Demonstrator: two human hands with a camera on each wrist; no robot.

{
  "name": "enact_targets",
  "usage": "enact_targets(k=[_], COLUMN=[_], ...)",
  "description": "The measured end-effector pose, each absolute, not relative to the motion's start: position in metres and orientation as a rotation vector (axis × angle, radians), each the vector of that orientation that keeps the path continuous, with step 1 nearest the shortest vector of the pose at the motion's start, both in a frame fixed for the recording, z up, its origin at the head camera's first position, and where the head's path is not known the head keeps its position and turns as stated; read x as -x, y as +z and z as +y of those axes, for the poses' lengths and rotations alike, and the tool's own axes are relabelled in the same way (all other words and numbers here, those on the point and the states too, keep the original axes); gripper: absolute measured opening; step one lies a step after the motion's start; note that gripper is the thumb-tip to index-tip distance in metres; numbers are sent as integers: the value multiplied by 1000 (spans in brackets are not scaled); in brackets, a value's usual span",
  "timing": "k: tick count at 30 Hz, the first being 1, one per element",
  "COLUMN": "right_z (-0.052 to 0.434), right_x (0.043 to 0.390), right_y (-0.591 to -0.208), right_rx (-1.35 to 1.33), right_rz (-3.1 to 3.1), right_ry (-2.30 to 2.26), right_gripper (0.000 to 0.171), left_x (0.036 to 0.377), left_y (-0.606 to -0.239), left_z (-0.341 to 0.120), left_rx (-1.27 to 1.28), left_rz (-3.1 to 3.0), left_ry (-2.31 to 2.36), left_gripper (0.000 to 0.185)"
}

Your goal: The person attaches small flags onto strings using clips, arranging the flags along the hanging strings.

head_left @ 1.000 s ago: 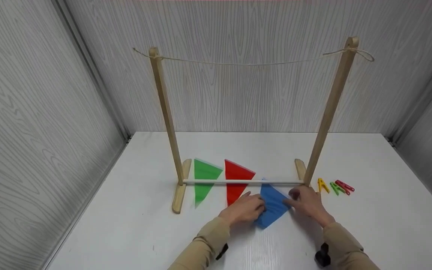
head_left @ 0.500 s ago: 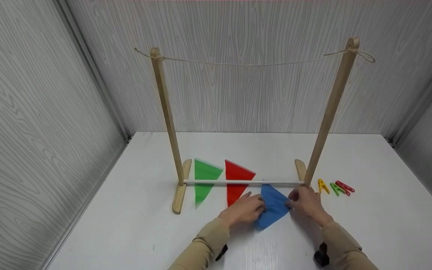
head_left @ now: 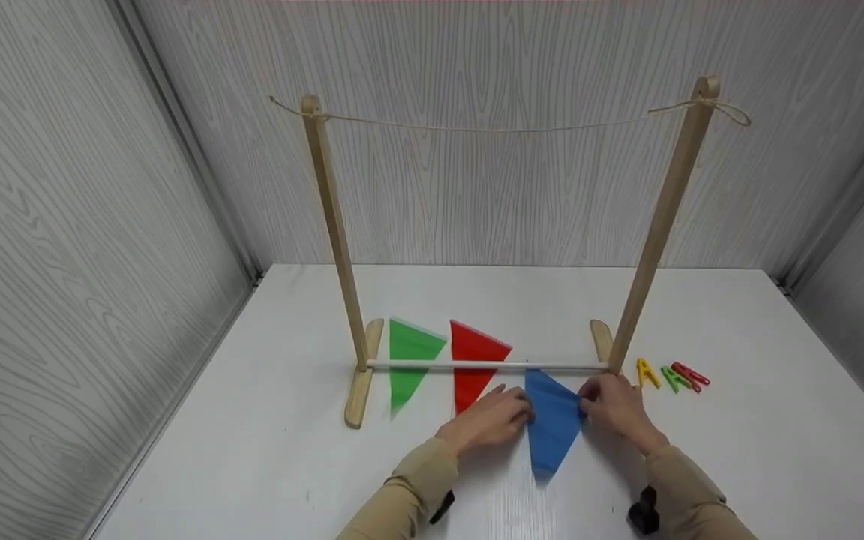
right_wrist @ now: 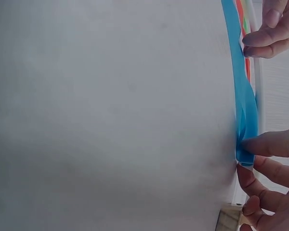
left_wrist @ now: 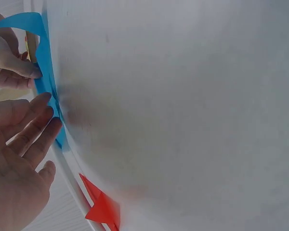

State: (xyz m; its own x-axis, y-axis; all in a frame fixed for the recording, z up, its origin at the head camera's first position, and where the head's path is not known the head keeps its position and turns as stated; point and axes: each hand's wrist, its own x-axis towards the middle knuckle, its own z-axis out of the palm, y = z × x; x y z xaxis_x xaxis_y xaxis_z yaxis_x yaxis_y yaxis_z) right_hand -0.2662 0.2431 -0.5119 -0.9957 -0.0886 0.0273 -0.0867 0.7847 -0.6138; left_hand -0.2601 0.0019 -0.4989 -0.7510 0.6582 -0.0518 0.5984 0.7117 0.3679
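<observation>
A blue triangular flag (head_left: 552, 424) lies on the white table in front of the stand's crossbar, its narrow end towards me. My right hand (head_left: 616, 409) pinches its right corner, with the thumb (right_wrist: 262, 145) on the cloth in the right wrist view. My left hand (head_left: 488, 420) is at the flag's left edge; in the left wrist view its fairly straight fingers (left_wrist: 38, 130) touch the blue cloth. To the left, a red flag (head_left: 473, 345) and a green flag (head_left: 411, 343) lie flat under the crossbar.
A wooden stand has a left post (head_left: 336, 240), a right post (head_left: 661, 225) and a white crossbar (head_left: 417, 364). Between the post tops runs a string (head_left: 499, 130). Yellow (head_left: 646, 373), green (head_left: 674, 378) and red (head_left: 691, 373) clothespins lie right of the stand.
The blue flag has turned and flattened, its narrow end swinging towards me and its right corner moving up. My right hand shifted slightly with that corner; the left hand hardly moved.
</observation>
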Motion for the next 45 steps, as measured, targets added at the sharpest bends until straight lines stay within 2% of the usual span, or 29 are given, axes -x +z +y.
enact_targets(k=[7, 14, 25, 33, 38, 45], right_z=[249, 253, 250, 246, 246, 244], right_x=[264, 263, 263, 262, 264, 264], right_y=[-510, -509, -505, -506, -508, -507], right_rx=[105, 55, -19, 113, 179, 202], right_rz=[2973, 3050, 2990, 2928, 2890, 2890], right_ry=[-1107, -1214, -1540, -1671, -1725, -1705], right_gripper=[13, 15, 19, 20, 21, 22], left_x=[262, 263, 267, 271, 273, 272], left_y=[-500, -500, -498, -499, -500, -497], left_z=[-1, -2, -7, -11, -12, -11], left_rx=[-1021, -893, -686, -640, -593, -530], left_rz=[2746, 2775, 2676, 2469, 2386, 2298], left_ry=[607, 777, 1119, 1364, 1434, 1594], left_gripper=[27, 27, 42, 51, 49, 37])
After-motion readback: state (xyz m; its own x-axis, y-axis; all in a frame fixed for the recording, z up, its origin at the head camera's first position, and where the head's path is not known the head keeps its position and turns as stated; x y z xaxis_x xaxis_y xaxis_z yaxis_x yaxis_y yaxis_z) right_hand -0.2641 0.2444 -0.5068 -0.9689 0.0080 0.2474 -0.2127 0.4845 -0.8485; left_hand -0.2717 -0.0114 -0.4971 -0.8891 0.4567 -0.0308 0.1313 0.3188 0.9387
